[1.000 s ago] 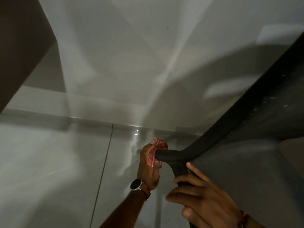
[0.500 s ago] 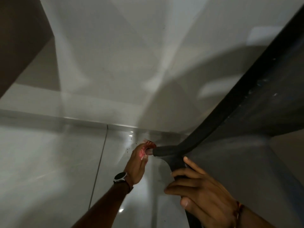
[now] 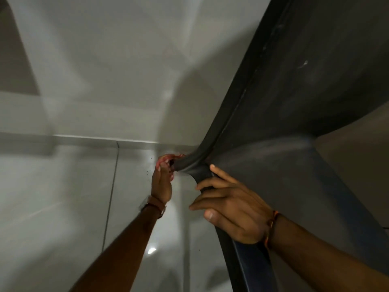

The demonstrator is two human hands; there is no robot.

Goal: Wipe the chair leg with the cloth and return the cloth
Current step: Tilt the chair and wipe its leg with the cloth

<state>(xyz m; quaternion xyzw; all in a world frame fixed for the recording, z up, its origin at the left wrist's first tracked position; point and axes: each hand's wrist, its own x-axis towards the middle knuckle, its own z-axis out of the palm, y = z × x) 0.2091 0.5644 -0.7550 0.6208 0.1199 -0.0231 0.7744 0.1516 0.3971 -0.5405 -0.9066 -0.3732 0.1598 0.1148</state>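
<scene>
At the far left the tiled floor (image 3: 63, 197) is pale and glossy, with one dark grout line running up it and one bright glare spot low down; the wall (image 3: 105, 60) behind is smeared by motion blur, so its surface detail cannot be made out. One left hand (image 3: 161, 182) reaches away from the camera, a watch (image 3: 154, 206) strapped at its wrist, the face blurred. Its fingers are curled tight around the red cloth (image 3: 166, 160), which is pressed against the tip of the chair leg (image 3: 189, 163). Only a small crumpled edge of the cloth shows; the rest is buried in the fist, and its pattern is unreadable. The leg's end is hidden behind cloth and fingers. To the right, one right hand (image 3: 231, 205) is wrapped around a dark curved edge of the chair (image 3: 294, 102), its fingers over the front and the thumb toward the camera, with a thin orange thread band (image 3: 271, 224) at the wrist. The chair itself is cut off by the top, right and bottom edges, so only one leg can be counted.
</scene>
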